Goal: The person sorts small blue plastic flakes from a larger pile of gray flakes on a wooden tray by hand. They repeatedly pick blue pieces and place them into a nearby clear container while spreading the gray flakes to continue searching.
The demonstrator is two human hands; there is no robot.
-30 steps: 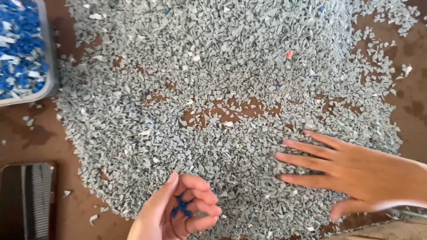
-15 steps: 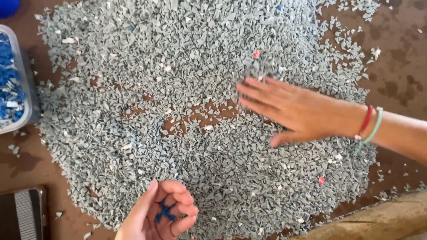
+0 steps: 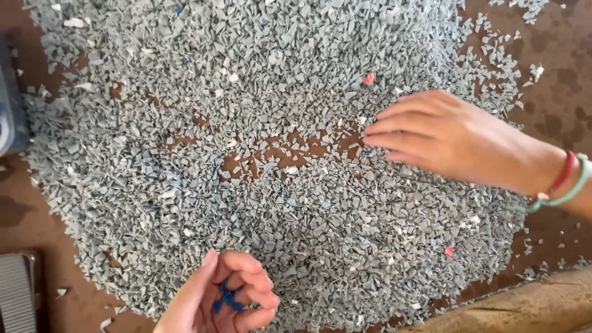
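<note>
A wide heap of small grey plastic chips (image 3: 290,148) covers a brown surface (image 3: 555,68). My left hand (image 3: 225,302) is at the bottom edge, fingers curled around several blue chips (image 3: 227,297). My right hand (image 3: 450,139) lies flat on the heap at the right, fingers together and pointing left, fingertips by a bare patch (image 3: 290,148) in the chips. Red and green bands (image 3: 564,182) circle its wrist. A red chip (image 3: 369,78) lies just above the fingers, and another red chip (image 3: 449,251) sits lower right.
A grey tray edge (image 3: 11,111) shows at the far left. A dark ridged object (image 3: 15,293) sits at the bottom left corner. A wooden edge (image 3: 530,305) runs along the bottom right. White chips are scattered through the heap.
My right hand has moved from the lower right up onto the middle right of the heap. The view has shifted, so the blue-filled tray slid out at the left. My left hand still holds the blue chips.
</note>
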